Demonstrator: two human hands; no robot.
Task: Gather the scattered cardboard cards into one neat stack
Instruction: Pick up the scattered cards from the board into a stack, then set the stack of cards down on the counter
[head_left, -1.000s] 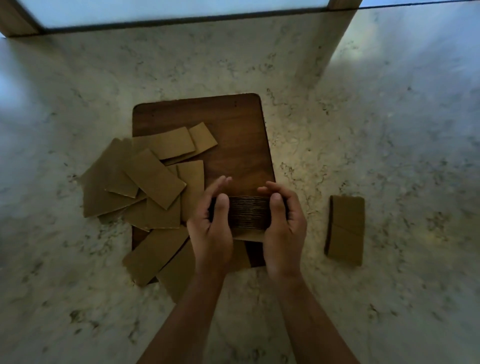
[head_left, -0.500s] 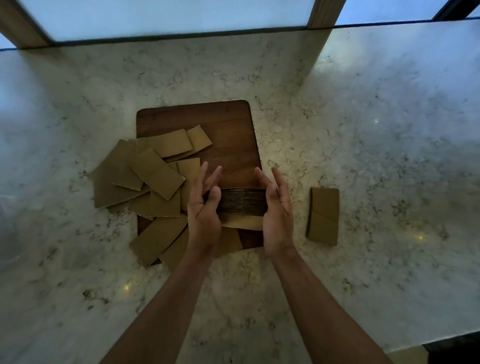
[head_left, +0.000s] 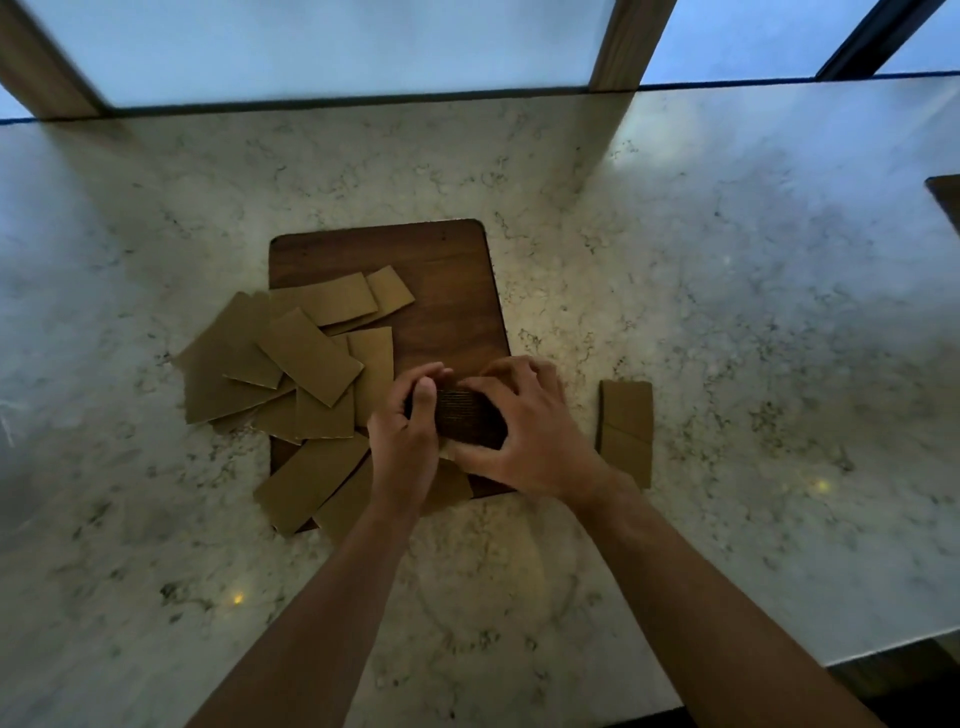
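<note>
A thick stack of cardboard cards (head_left: 464, 415) stands on edge at the near right part of a dark wooden board (head_left: 441, 291). My left hand (head_left: 410, 431) grips the stack's left end, thumb on the near side. My right hand (head_left: 524, 426) curls over its right end and top, hiding much of it. Several loose brown cards (head_left: 306, 358) lie overlapping across the board's left side and the counter. Two more cards (head_left: 626, 431) lie flat on the counter to the right of my right hand.
The board sits on a pale marble counter (head_left: 727, 312). A window with wooden posts (head_left: 628, 47) runs along the far edge. The counter's near edge shows at the lower right, and a dark object (head_left: 948, 200) pokes in at the right edge.
My right hand has shifted from pressing flat against the stack's right end to curling over its top. The left fingers have curled round the left end. The view has pulled back.
</note>
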